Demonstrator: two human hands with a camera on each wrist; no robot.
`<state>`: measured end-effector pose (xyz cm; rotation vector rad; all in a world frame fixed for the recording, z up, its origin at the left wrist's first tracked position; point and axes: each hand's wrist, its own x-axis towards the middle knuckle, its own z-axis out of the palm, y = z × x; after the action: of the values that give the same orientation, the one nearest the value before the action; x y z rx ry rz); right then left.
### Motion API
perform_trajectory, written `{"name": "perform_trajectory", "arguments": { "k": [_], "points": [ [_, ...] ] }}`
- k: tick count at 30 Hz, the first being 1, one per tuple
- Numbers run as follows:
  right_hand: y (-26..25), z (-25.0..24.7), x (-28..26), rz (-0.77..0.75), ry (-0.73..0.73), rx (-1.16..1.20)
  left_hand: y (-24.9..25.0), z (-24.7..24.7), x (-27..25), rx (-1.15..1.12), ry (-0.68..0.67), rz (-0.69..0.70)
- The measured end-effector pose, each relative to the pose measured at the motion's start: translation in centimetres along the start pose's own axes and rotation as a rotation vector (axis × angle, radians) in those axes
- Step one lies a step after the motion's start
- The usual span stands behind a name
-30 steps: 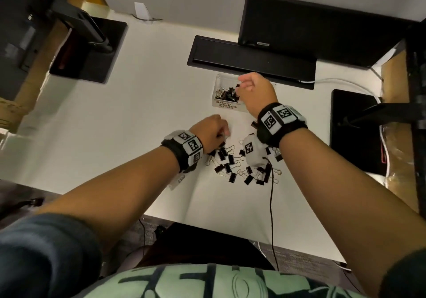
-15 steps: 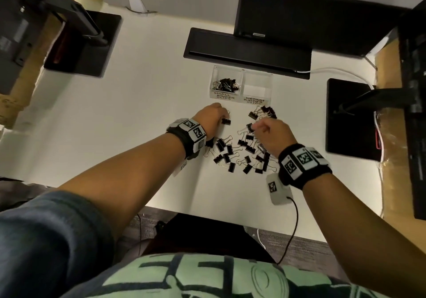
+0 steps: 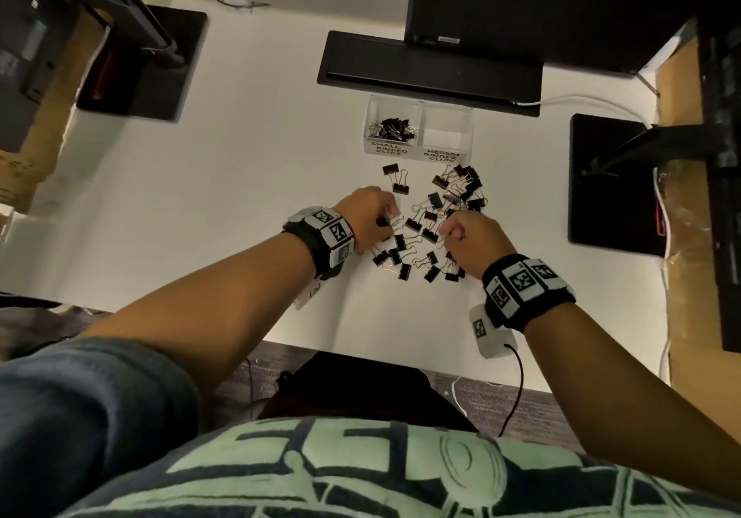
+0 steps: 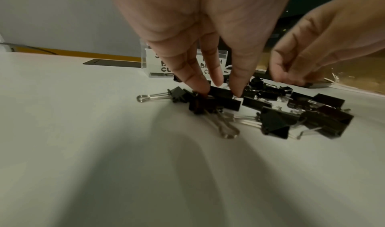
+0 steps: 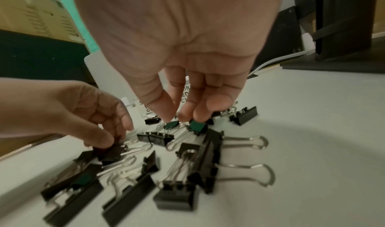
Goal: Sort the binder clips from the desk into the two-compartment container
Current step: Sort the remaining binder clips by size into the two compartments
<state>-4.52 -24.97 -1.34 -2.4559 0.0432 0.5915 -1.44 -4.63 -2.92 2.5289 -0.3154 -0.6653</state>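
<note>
Several black binder clips (image 3: 427, 228) lie in a loose pile on the white desk (image 3: 240, 196). Behind them stands the clear two-compartment container (image 3: 419, 105): its left cell holds small clips (image 3: 391, 127), its right cell shows none. My left hand (image 3: 387, 222) is at the pile's left edge, and its thumb and fingertips (image 4: 200, 89) pinch a small clip (image 4: 200, 104). My right hand (image 5: 177, 117) reaches down at the pile's right side; its thumb and fingers close on a small clip (image 5: 171, 124) that still rests on the desk.
A black keyboard tray or bar (image 3: 429, 72) and a monitor (image 3: 541, 8) stand just behind the container. A black monitor base (image 3: 609, 184) sits to the right, another (image 3: 140, 64) at far left. A white cable (image 3: 581, 100) runs at the back right.
My right hand came back from over the container's left cell to the pile and lowered onto a small clip. My left hand stayed at the pile's left edge and closed on a clip.
</note>
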Motion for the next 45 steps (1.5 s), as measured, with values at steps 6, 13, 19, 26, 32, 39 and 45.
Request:
{"name": "perform_trajectory", "arguments": {
  "k": [6, 13, 19, 26, 32, 39, 45],
  "points": [
    [-0.3, 0.9, -0.6, 0.004, -0.086, -0.111, -0.4, -0.8, 0.8, -0.069, 0.124, -0.009],
    [-0.2, 0.9, -0.3, 0.046, -0.005, 0.082, 0.0, -0.1, 0.3, -0.028, 0.187, 0.026],
    [2.6, -1.3, -1.4, 0.101, 0.081, 0.083, 2.6, 3.0, -1.3, 0.009, 0.082, 0.207],
    [4.9, -0.6, -2.7, 0.207, 0.025, 0.104, 5.0, 5.8, -0.7, 0.123, -0.054, 0.253],
    [4.2, 0.9, -2.2, 0.17, 0.05, 0.159, 4.2, 5.5, -0.1, 0.136, -0.064, 0.233],
    [2.4, 0.6, -1.6, 0.035, 0.138, 0.058, 3.1, 4.3, -0.6, 0.036, -0.013, 0.224],
    [1.7, 2.2, -1.6, -0.116, -0.012, -0.208, 2.4, 3.5, -0.5, 0.012, 0.046, 0.186]
  ]
}}
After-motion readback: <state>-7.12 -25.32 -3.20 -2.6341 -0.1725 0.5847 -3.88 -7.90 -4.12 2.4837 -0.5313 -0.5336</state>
